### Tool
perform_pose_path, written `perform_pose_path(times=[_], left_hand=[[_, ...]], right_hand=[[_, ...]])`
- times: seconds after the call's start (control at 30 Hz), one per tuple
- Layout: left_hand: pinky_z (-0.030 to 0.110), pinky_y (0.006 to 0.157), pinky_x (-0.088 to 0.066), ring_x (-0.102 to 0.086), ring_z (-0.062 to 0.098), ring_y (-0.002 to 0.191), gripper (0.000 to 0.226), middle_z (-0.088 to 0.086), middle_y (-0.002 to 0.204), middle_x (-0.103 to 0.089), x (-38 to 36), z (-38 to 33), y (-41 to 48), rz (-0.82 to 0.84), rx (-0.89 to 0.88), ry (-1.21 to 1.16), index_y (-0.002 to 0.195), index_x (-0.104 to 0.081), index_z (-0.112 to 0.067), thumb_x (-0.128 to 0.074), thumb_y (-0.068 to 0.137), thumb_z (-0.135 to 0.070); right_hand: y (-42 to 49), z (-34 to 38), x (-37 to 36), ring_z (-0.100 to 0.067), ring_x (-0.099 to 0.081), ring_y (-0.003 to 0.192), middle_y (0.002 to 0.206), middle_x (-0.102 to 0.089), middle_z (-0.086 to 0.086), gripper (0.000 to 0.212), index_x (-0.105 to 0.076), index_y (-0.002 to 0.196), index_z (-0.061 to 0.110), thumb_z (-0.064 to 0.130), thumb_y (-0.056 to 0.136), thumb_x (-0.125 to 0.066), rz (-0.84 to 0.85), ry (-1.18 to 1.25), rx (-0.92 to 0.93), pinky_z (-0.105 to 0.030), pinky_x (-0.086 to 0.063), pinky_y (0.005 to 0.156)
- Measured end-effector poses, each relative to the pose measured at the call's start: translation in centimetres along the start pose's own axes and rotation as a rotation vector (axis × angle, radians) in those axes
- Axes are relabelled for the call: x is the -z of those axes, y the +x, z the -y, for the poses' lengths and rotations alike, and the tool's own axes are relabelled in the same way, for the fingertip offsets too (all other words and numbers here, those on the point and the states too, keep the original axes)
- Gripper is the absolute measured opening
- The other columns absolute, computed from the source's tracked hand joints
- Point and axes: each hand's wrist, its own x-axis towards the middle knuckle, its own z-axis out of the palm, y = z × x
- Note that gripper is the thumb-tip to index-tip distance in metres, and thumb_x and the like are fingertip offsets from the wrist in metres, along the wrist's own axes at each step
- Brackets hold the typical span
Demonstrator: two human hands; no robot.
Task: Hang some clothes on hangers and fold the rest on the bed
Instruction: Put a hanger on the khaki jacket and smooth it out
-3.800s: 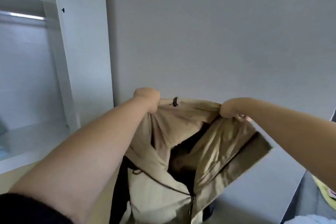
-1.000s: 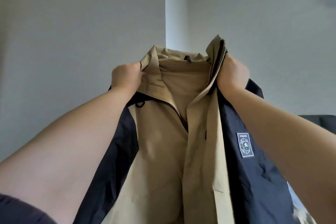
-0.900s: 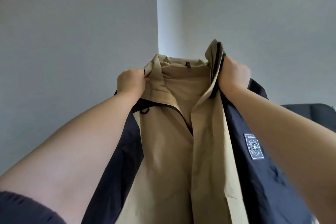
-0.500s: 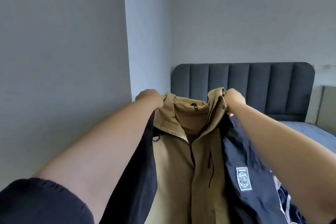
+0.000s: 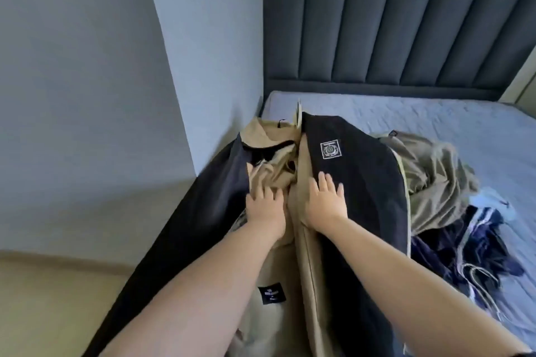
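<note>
Lowered from mid-air, jacket (image 5: pixel 356 182) is being laid along bed (image 5: pixel 435 119) edge, collar toward headboard (image 5: pixel 406 29), long axis running straight ahead. On its front, left hand (image 5: pixel 265 206) and right hand (image 5: pixel 323 203) are being pressed flat, fingers spread, nothing gripped.

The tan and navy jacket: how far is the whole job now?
Done: nothing looks folded or hung. In hand: the jacket lies on the bed, left hand and right hand flat on its front. Left: the grey garment, the striped navy clothes and hangers beside it.

Head view, close, down over bed (image 5: pixel 435 124)
</note>
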Motion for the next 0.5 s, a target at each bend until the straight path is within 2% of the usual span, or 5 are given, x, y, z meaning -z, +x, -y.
perform_pose_path(times=[0.07,0.1,0.23,0.4,0.5], left_hand=[[0.052,0.117,-0.009,0.008,0.032,0.147,0.083,0.008,0.16,0.015,-7.2,0.4,-0.5,0.201,0.017,-0.121,0.151,0.012,-0.026,-0.047,0.094,-0.02],[0.053,0.117,-0.009,0.01,0.029,0.147,0.079,0.005,0.158,0.022,-10.0,0.8,-0.7,0.21,0.006,-0.153,0.15,0.017,-0.029,-0.042,0.098,-0.031],[0.056,0.115,-0.002,0.015,0.024,0.146,0.08,0.0,0.157,0.025,-16.4,2.5,0.0,-0.034,-0.082,-0.144,0.149,0.018,-0.034,-0.03,0.092,-0.064],[0.059,0.113,0.001,0.011,0.026,0.147,0.084,0.004,0.159,0.02,-20.6,2.9,1.0,-0.23,-0.144,-0.142,0.145,0.022,-0.031,-0.03,0.089,-0.067],[0.058,0.11,0.015,0.017,0.027,0.146,0.083,0.004,0.153,0.031,-21.6,3.2,2.4,-0.262,-0.165,-0.129,0.144,0.024,-0.03,-0.027,0.09,-0.066]], right_hand=[[-2.2,-0.4,-6.9,-0.023,0.01,0.148,0.161,0.008,-0.01,0.061,0.003,0.153,0.017,0.035,0.101,-0.022,0.069,0.004,-0.046,-0.048,-0.001,0.119],[-3.0,-0.8,-9.4,-0.021,0.01,0.148,0.161,0.008,-0.008,0.061,0.004,0.153,0.02,0.038,0.101,-0.02,0.054,0.033,-0.064,-0.048,-0.001,0.119],[-3.5,-1.8,-14.6,-0.016,0.003,0.148,0.161,-0.004,-0.004,0.061,-0.012,0.153,0.022,0.036,0.096,-0.028,-0.095,0.152,-0.08,-0.046,-0.002,0.118],[-3.3,-1.1,-18.1,-0.02,-0.01,0.148,0.159,-0.017,-0.009,0.064,-0.024,0.151,0.014,0.033,0.089,-0.023,-0.231,0.128,-0.114,-0.048,-0.006,0.117],[-2.1,-0.7,-19.5,-0.027,-0.017,0.146,0.157,-0.023,-0.015,0.063,-0.029,0.148,0.008,0.029,0.089,-0.027,-0.287,0.115,-0.126,-0.051,-0.01,0.116]])
